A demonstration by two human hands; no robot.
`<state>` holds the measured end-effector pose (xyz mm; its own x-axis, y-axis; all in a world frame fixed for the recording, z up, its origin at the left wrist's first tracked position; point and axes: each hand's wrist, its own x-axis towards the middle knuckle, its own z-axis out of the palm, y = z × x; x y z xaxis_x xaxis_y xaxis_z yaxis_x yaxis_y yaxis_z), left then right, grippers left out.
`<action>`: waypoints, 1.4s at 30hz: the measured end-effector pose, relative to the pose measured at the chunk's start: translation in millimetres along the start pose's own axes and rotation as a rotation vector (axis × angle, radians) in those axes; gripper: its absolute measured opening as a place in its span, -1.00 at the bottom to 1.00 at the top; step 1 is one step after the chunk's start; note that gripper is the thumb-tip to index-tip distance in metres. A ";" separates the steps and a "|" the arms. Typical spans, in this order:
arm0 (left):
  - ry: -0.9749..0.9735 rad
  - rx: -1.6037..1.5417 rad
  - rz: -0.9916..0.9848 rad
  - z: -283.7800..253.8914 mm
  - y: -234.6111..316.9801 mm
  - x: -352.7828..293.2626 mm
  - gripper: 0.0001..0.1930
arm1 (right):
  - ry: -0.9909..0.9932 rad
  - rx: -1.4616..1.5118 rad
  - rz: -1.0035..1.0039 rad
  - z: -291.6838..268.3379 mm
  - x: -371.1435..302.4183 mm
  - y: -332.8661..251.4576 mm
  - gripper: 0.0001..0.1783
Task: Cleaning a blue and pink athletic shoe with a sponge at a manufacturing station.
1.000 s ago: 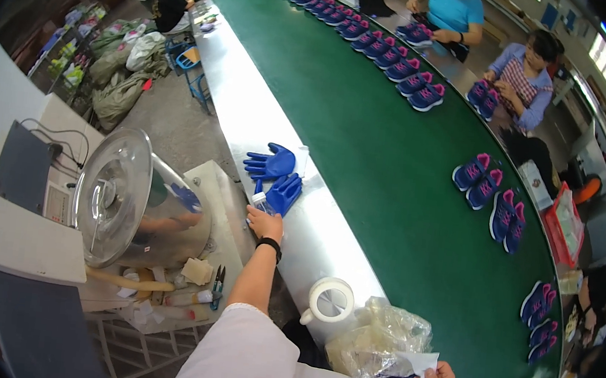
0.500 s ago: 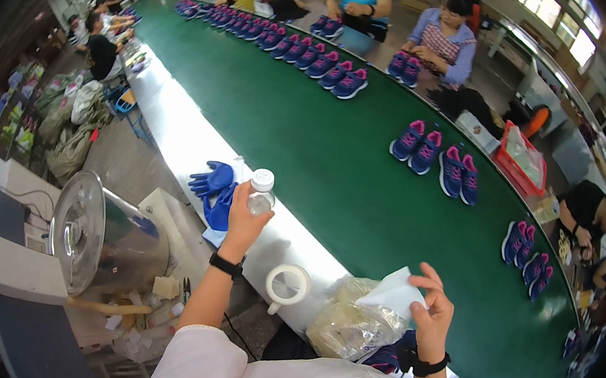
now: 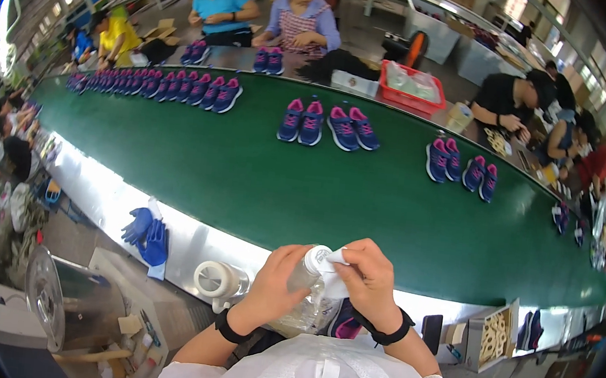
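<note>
My left hand [image 3: 276, 286] is closed round a small clear bottle with a white cap [image 3: 316, 259], tilted in front of my chest. My right hand [image 3: 370, 283] pinches a white cloth or sheet of paper [image 3: 336, 285] and presses it against the cap. Below the hands lies a crinkled clear plastic bag [image 3: 296, 320], partly covered by them. Beside it, part of a blue and pink shoe [image 3: 346, 320] shows under my right wrist. A lidded cream-coloured jug [image 3: 225, 278] stands just left of my left hand.
Pairs of blue and pink sneakers [image 3: 353, 129] line the far side of the green conveyor belt [image 3: 245, 175]. Blue gloves [image 3: 150, 236] lie on the metal ledge. At right are a phone [image 3: 432, 334] and a box of cream pieces [image 3: 492, 334]. Co-workers sit across the belt, near a red basket [image 3: 412, 101].
My hands have come together; the bottle has moved right to meet the cloth, which now touches its cap. The view has turned to the right.
</note>
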<state>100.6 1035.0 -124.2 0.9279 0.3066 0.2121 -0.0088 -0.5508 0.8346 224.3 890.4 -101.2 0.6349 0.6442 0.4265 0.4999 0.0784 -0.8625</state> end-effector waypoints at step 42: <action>-0.763 -0.324 -0.571 273.1 -127.3 -101.3 -0.41 | 1.147 0.706 0.850 -220.4 -209.5 103.2 -0.71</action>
<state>109.4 862.0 -390.7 0.8146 -0.1826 -0.5505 0.5162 -0.2043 0.8317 272.8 595.8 -219.6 0.8251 -0.1812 -0.5351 -0.3701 0.5422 -0.7543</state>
